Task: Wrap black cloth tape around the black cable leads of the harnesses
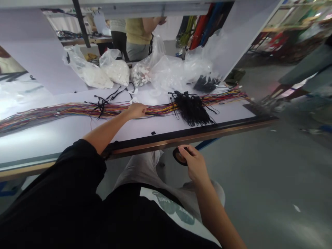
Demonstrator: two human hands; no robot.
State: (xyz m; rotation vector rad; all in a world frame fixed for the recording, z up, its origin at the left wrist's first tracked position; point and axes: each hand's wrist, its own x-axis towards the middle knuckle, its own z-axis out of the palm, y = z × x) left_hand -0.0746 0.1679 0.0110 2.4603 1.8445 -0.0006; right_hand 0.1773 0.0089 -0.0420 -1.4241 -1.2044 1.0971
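Note:
My left hand point(136, 110) reaches out over the white table point(64, 133) and rests closed on a long bundle of multicoloured wires point(77, 110) that runs across it from left to right. My right hand point(195, 163) is below the table's front edge, near my lap, with its fingers pinched on a small roll of black tape point(178, 157). A heap of black wires point(192, 108) lies on the coloured bundle to the right of my left hand. More thin black wires point(102, 103) cross the bundle to its left.
Clear plastic bags of small white parts point(116, 71) stand along the back of the table, with a dark item point(206, 83) at the right. A person in a yellow top point(136, 33) stands behind the table. Grey floor point(272, 180) lies to the right.

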